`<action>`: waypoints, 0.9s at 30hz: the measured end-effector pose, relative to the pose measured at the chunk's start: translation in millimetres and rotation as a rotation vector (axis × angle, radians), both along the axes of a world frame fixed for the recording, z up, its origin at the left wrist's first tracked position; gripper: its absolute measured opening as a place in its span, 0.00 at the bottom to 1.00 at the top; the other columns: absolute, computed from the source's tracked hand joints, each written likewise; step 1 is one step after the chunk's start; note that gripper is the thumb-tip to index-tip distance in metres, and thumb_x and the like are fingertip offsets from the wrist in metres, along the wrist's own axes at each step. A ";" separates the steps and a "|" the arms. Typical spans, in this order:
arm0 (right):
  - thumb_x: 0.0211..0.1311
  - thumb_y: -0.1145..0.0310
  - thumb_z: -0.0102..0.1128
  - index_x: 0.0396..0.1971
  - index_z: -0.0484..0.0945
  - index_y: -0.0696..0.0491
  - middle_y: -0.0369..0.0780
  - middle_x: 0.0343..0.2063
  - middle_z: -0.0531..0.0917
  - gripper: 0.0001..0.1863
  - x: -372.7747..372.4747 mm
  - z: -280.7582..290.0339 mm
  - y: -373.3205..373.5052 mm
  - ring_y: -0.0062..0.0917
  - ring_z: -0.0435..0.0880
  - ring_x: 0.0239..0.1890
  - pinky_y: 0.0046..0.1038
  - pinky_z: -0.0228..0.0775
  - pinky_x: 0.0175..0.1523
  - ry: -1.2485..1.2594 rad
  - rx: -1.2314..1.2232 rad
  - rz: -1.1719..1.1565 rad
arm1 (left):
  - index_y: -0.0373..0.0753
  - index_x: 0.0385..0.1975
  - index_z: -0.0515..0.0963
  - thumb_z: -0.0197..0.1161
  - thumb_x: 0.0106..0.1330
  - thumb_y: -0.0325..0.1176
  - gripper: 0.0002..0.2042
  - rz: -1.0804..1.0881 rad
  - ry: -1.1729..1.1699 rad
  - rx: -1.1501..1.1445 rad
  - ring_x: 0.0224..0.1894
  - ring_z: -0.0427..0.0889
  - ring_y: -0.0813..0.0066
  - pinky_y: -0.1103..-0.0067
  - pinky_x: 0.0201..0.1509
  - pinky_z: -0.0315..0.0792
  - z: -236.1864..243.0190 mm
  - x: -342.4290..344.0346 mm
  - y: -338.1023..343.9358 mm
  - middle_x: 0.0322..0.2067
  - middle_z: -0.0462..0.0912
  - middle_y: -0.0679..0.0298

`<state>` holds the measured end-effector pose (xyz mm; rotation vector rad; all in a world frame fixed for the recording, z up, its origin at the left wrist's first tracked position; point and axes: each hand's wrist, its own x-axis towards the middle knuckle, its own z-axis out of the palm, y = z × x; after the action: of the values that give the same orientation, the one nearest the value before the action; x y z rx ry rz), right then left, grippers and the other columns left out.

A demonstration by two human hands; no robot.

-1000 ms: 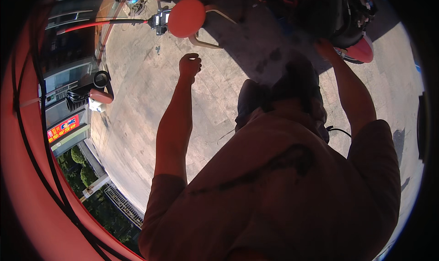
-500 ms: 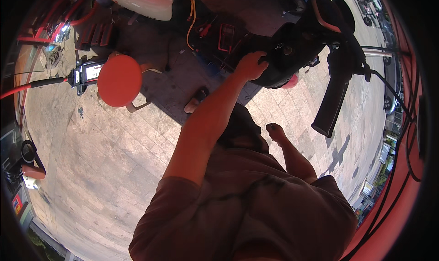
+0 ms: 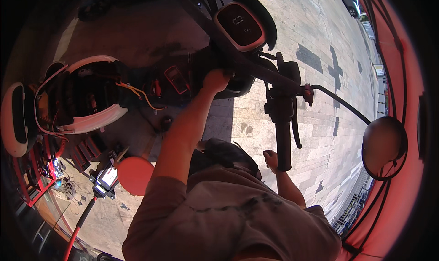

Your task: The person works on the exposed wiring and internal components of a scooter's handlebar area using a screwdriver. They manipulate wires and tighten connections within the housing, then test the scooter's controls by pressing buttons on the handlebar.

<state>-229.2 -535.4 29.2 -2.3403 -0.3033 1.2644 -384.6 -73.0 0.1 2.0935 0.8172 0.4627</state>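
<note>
My left hand reaches to the dark front panel of an electric scooter, just below the handlebar. Its fingers are closed against the panel, and what they grip is hidden. A round-cornered display is lit above it. My right hand hangs low beside the black handlebar grip, fingers curled; anything inside them is hidden. Along the grip runs the brake lever. Left of my left hand, a red-edged multimeter lies on the scooter's dark footboard, with a small red tool near it.
The scooter's white-edged rear body is opened up, with an orange cable running out. A red stool stands by my left elbow. Beyond it are a floor device with a red pole and a red rack. A mirror juts right.
My view has turned right and the scooter has swung leftward in the picture. The lit display, mirror and opened rear body have come into view. My left hand stays at the front panel.
</note>
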 end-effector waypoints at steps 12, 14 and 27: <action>0.60 0.64 0.54 0.41 0.79 0.56 0.37 0.27 0.81 0.14 -213.7 15.1 59.2 0.19 0.77 0.28 0.23 0.68 0.35 -0.261 0.103 -0.167 | 0.40 0.46 0.74 0.51 0.61 0.44 0.19 -0.203 -0.233 0.210 0.46 0.77 0.52 0.64 0.49 0.72 -28.4 1.4 27.3 0.42 0.79 0.50; 0.60 0.65 0.54 0.38 0.79 0.57 0.38 0.26 0.81 0.13 -234.0 20.5 80.2 0.20 0.77 0.27 0.24 0.68 0.34 -0.351 0.088 -0.108 | 0.39 0.43 0.76 0.52 0.61 0.44 0.17 -0.261 -0.161 0.212 0.46 0.77 0.52 0.63 0.49 0.72 -22.5 0.1 29.5 0.43 0.79 0.50; 0.64 0.36 0.34 0.27 0.71 0.52 0.34 0.13 0.68 0.32 -203.6 231.2 180.8 0.16 0.55 0.08 0.22 0.45 0.16 0.055 1.070 -1.103 | 0.35 0.26 0.79 0.61 0.56 0.43 0.14 -0.029 0.133 -0.610 0.31 0.81 0.57 0.66 0.38 0.72 -69.7 -139.5 -12.4 0.25 0.81 0.53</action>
<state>-432.8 -354.6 260.4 -1.1623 0.2748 0.3922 -524.1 -85.4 -69.6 1.5733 0.8715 0.0398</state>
